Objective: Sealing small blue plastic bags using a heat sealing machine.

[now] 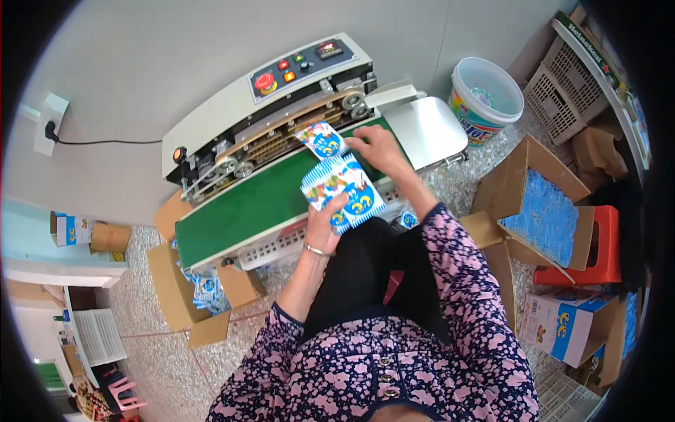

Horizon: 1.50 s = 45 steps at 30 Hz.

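My left hand [325, 226], with a bracelet at the wrist, is closed on a small bundle of blue-and-white printed packets [355, 184] above my lap, in front of the machine. A similar packet [325, 141] lies over the green conveyor belt [246, 207], its far edge at the rollers of a band sealer [281, 119]. My right hand [380, 149] is at this packet's right edge, with thumb and index finger a little apart. The thumb tip touches the edge or is just beside it; I cannot tell which.
A metal tray [425, 130] adjoins the belt's right end. Below its left end, a carton [172, 295] contains packets. To the right are a white bucket [486, 91], a carton [510, 176] of blue packets, a red stool [606, 239] and a printed carton [555, 327].
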{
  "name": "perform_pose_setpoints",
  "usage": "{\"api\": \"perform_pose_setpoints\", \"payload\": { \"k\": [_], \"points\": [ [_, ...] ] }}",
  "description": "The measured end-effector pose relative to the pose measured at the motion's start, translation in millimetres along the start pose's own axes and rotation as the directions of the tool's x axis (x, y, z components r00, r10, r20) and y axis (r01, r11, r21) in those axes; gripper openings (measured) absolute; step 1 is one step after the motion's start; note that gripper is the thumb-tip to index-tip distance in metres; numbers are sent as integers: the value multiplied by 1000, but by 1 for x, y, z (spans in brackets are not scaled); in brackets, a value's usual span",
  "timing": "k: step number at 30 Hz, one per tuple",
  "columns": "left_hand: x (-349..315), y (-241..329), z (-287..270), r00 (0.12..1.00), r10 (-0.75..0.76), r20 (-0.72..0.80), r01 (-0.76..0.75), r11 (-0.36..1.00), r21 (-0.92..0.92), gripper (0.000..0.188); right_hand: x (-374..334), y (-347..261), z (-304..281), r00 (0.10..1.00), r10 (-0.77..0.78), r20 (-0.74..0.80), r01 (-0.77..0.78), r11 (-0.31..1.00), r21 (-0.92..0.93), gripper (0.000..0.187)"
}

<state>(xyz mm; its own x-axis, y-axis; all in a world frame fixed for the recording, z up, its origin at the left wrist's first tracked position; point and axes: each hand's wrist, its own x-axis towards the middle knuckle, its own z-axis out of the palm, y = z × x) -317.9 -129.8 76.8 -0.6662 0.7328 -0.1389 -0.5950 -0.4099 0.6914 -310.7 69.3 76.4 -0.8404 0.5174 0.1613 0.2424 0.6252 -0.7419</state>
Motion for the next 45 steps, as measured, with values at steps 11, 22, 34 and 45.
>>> {"api": "perform_pose_setpoints", "payload": {
  "k": [11, 22, 34, 45],
  "points": [
    [21, -6, 27, 998, -31, 55, 33, 999, -30, 43, -79, -22, -58, 950, 103, 296, -267, 761, 591, 19],
    [31, -12, 19, 998, 31, 48, -32, 999, 11, 44, -78, -12, -55, 947, 120, 297, -305, 622, 721, 14],
    [24, -9, 15, 997, 51, -50, -49, 998, 29, 37, -19, 61, -78, 936, 286, 205, -332, 523, 785, 15],
    [12, -7, 11, 1000, 1, -10, -1, 1000, 16, 38, 41, 58, -71, 925, 256, 281, -380, 601, 703, 16]
  ]
}}
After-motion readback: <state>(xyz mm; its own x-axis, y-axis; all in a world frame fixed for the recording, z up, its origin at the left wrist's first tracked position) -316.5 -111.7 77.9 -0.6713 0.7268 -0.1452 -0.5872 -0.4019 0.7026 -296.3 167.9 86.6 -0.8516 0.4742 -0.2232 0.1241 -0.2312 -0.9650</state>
